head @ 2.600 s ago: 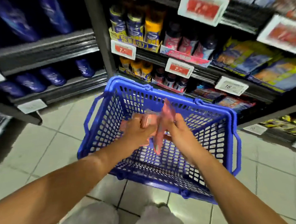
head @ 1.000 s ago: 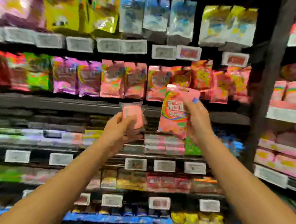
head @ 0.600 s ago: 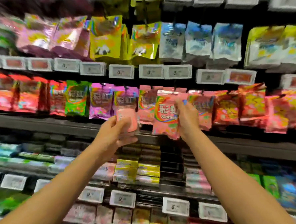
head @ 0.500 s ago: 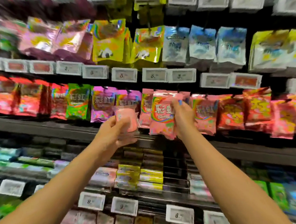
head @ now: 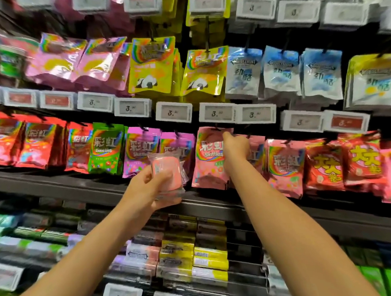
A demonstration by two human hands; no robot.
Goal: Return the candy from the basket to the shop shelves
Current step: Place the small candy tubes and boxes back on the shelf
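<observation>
A pink Skittles bag (head: 208,160) hangs against the middle row of hanging candy bags. My right hand (head: 234,149) grips its upper right edge, with the index finger raised to the bag's top by the peg. My left hand (head: 150,188) holds a small pink candy pack in clear wrap (head: 167,172) lower and to the left, in front of the purple bags (head: 142,148). The basket is out of view.
Pegs carry green, red and orange bags along the same row. White price tags (head: 216,112) run above it. Yellow and blue bags hang higher. A dark shelf edge (head: 78,189) sits below, with small boxed candy (head: 192,255) underneath.
I have turned from the blue basket on the floor up to the shelves. My right hand lifted the pink bag up to the peg row, and the left hand followed with the small pack.
</observation>
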